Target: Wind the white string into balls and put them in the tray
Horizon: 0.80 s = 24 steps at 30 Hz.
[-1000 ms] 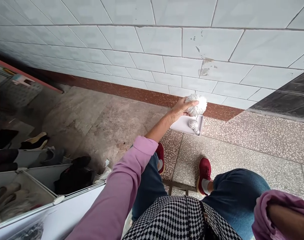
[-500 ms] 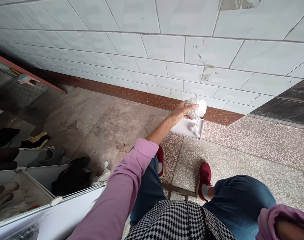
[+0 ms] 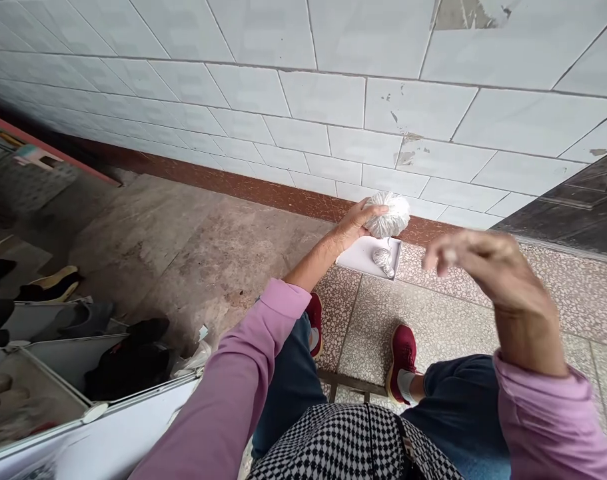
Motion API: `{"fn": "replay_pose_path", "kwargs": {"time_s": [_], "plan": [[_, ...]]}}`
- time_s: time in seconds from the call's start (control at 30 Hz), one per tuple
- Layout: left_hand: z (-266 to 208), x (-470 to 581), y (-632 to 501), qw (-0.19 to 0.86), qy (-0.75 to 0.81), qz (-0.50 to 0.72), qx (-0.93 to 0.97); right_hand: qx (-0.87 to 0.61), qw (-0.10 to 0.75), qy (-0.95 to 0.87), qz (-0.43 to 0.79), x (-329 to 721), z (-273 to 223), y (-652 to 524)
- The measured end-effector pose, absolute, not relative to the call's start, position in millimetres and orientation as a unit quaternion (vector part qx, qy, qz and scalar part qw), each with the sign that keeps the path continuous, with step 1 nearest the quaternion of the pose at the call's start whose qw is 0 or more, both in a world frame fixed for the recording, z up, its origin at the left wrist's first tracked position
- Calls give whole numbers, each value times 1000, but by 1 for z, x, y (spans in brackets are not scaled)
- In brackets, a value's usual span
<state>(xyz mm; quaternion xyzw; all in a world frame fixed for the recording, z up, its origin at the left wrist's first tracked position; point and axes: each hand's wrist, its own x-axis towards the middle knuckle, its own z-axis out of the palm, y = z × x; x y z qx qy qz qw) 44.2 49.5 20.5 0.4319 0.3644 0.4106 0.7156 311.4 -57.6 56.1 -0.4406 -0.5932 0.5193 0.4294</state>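
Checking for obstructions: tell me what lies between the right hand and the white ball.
In the head view, nothing stands between the right hand and the white ball; only brown skirting and speckled floor show behind the gap.

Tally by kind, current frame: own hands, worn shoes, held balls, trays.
Bare hands, left hand and right hand: 2
Worn red shoes with pale soles: 2
Held shiny white strand-wound ball: 1
Shallow white rectangular tray: 1
Total: 6

Gripped a wound white ball (image 3: 394, 217) in the left hand (image 3: 356, 223), just right of the frame's centre, above a shallow pale tray (image 3: 356, 258) with small silvery lumps (image 3: 382, 259); held the right hand (image 3: 503, 270), blurred and loosely curled, farther right; wore red shoes (image 3: 403, 348) at lower centre.
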Motion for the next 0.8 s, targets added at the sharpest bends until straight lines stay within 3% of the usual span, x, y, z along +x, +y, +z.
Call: {"fn": "replay_pose_path", "kwargs": {"time_s": [0.23,0.5,0.67,0.8], "plan": [[30,55,42,718,346,402,451,-463,408,-586,525,281,8,-16],[34,52,39,706,362,383,473,-448,351,-560,602,293,-1,-23],[31,51,37,720,360,351,477,-483,440,-553,516,297,-12,-17],[32,56,34,737,346,324,481,-464,448,-560,520,284,-9,-13]]}}
